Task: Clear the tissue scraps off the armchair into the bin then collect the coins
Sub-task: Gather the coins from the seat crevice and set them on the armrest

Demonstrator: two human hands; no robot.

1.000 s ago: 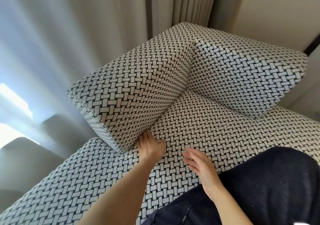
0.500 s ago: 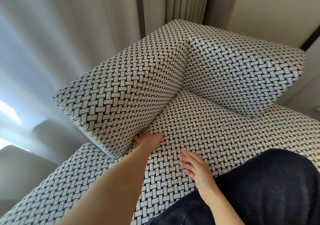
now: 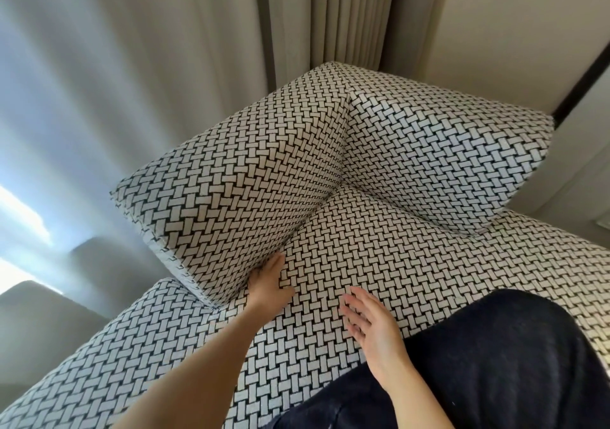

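Observation:
The armchair seat (image 3: 379,257) is covered in black-and-white woven-pattern fabric, with a left cushion (image 3: 237,191) and a back cushion (image 3: 439,154) in the same fabric. My left hand (image 3: 269,283) reaches into the gap where the left cushion meets the seat; its fingertips are hidden in the crease. Flat on the seat to its right rests my right hand (image 3: 373,323), fingers straight and spread. No tissue scraps, coins or bin show in the head view.
Grey curtains (image 3: 165,65) hang behind and left of the chair. A pale wall (image 3: 511,32) stands at the back right. My dark-trousered knee (image 3: 495,362) rests on the seat's near right part. Grey rounded shapes (image 3: 43,313) lie at the lower left.
My left hand has slid further along the crease under the left cushion. My right hand stays on the seat, fingers spread a little wider. The camera view shifted slightly.

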